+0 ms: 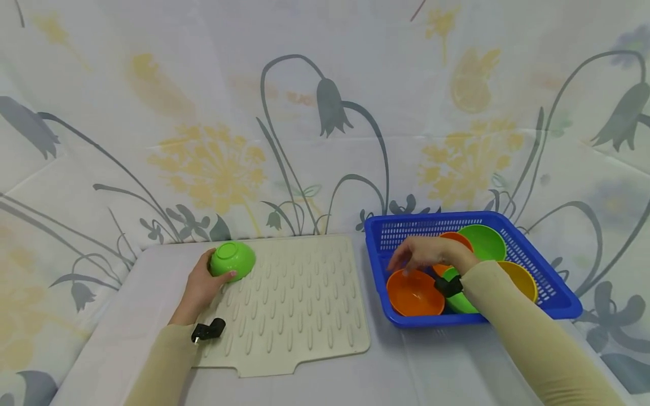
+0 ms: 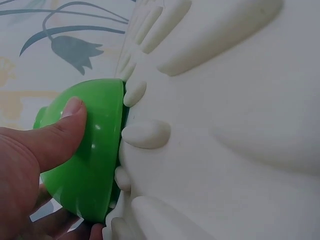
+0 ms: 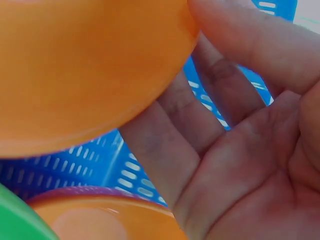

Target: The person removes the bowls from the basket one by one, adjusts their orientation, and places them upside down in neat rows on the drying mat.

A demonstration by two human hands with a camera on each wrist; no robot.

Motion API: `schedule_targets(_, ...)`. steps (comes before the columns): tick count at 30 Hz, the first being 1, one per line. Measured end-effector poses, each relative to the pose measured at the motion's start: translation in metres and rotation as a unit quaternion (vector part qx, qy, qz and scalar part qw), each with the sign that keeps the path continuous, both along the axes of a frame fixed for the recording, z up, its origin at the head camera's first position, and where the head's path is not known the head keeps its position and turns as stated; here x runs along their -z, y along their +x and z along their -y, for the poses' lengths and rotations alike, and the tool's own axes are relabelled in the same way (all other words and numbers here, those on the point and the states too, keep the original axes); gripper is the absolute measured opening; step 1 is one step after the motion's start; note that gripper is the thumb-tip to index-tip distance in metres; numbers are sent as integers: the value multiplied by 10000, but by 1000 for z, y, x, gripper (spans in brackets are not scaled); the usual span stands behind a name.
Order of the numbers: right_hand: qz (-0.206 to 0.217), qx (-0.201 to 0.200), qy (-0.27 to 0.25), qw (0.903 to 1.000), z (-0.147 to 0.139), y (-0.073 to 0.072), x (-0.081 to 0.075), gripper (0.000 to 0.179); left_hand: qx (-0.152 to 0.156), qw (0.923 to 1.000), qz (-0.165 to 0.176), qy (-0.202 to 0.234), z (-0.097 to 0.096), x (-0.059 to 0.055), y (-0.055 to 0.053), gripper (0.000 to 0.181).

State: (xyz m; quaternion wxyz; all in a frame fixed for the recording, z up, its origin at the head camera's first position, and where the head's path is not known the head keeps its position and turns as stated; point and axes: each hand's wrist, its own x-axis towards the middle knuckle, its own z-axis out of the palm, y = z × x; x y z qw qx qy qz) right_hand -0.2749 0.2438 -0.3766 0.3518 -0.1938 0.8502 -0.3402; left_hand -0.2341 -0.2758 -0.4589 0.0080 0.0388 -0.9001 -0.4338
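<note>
At the far left corner of a cream ridged drying mat (image 1: 304, 304), my left hand (image 1: 199, 285) grips a green bowl (image 1: 232, 258) that stands upside down, base ring up. In the left wrist view the thumb lies along the green bowl's (image 2: 100, 155) side, fingers round the far side, its rim against the ridges. Over the blue basket (image 1: 431, 322), my right hand (image 1: 431, 252) holds an orange bowl (image 1: 416, 299) at its rim. The right wrist view has the thumb at the orange bowl's (image 3: 95, 75) edge and fingers behind it; the fingertips are partly hidden.
More bowls lie in the basket: a green bowl (image 1: 484, 243) at the back, a yellow bowl (image 1: 520, 279) at the right, another green bowl (image 1: 459, 299) and orange ones partly under my right arm. A white floral cloth (image 1: 330, 169) rises behind the table.
</note>
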Motion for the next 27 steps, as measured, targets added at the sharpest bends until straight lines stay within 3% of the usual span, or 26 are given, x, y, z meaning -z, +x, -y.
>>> schedule_targets(12, -638, 40, -31, 9979, -8, 0, -5, 25, 4, 10000, 67, -27, 0, 1, -1, 93)
schedule_targets(27, -1320, 859, -335, 9870, -27, 13, -27, 27, 104, 9999, 20, -109, 1, 0, -1, 91)
